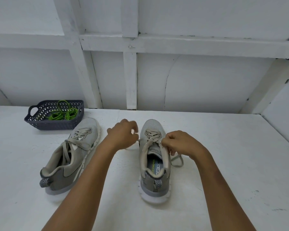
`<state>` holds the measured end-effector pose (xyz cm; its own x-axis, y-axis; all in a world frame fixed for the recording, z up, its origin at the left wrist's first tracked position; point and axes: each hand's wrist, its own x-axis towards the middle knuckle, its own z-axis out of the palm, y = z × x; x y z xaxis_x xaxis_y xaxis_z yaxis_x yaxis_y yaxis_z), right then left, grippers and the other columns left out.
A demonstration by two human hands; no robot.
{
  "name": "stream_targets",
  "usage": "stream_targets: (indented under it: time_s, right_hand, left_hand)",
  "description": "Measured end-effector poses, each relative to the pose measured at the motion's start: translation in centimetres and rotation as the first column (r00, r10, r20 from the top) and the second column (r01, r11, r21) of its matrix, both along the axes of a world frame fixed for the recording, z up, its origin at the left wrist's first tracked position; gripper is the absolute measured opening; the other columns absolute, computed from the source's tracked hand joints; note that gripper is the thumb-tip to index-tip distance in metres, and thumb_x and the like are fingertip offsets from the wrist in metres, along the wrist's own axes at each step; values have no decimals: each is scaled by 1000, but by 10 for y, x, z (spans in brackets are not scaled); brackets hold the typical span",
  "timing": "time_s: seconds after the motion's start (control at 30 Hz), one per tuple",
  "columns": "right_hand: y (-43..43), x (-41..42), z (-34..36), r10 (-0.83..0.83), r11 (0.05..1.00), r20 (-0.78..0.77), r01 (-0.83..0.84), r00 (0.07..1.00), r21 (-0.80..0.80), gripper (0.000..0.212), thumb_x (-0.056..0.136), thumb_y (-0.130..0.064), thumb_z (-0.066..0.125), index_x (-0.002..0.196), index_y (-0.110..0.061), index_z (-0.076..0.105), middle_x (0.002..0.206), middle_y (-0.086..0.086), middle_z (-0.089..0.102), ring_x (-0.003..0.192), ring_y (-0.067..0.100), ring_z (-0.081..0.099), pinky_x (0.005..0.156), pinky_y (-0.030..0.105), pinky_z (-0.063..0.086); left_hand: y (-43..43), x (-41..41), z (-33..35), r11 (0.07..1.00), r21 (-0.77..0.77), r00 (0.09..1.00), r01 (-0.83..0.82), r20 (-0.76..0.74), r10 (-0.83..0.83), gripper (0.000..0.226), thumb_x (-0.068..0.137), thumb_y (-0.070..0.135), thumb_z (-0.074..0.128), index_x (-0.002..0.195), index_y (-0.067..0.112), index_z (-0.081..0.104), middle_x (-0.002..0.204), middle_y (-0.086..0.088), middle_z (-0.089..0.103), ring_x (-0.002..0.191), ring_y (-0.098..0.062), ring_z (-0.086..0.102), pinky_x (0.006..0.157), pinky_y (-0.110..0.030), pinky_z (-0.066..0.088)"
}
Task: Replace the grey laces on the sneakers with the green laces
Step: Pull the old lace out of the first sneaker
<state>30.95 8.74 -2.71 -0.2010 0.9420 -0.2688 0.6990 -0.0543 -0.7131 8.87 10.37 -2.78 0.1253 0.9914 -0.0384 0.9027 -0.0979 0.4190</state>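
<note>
Our forearms stretched forward over the counter (223, 147), left hand (123, 134) and right hand (182, 144) each curled, pinching the grey lace (154, 135) of the right-hand sneaker (154, 174), upright at centre, toe pointing away from us.

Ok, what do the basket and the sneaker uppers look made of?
The basket: likely moulded plastic, matt dark blue-grey, perforated lattice walls, cut-out handle. The right sneaker upper: seemingly knit mesh fabric, light grey, fine texture at the toe.

a dark perforated basket (53, 125) sits far left on the white table (223, 164) — white panelled wall (207, 80) behind.
</note>
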Motion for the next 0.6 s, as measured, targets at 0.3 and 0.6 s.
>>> stream_targets:
  time_s: [0.3, 0.6]
  right_hand:
    - [1, -10, 0, 56, 976, 295, -115, 954, 187, 31, 84, -38, 60, 64, -20, 43, 63, -4, 48, 60, 14, 41, 57, 30, 32]
    - [2, 24, -18, -153, 967, 83, 131, 985, 221, 33, 81, -25, 62, 53, -17, 46, 55, 0, 49, 57, 15, 43, 59, 29, 34]
  left_hand:
    - [-18, 28, 1, 984, 62, 979, 166, -129, -157, 40, 92, 48, 55, 63, 22, 44, 68, 4, 53, 70, -22, 53, 58, -29, 37]
    - [-20, 12, -17, 999, 44, 991, -5, 131, -1, 42, 88, 30, 60, 55, 11, 42, 53, 2, 40, 56, -18, 39, 52, -29, 27]
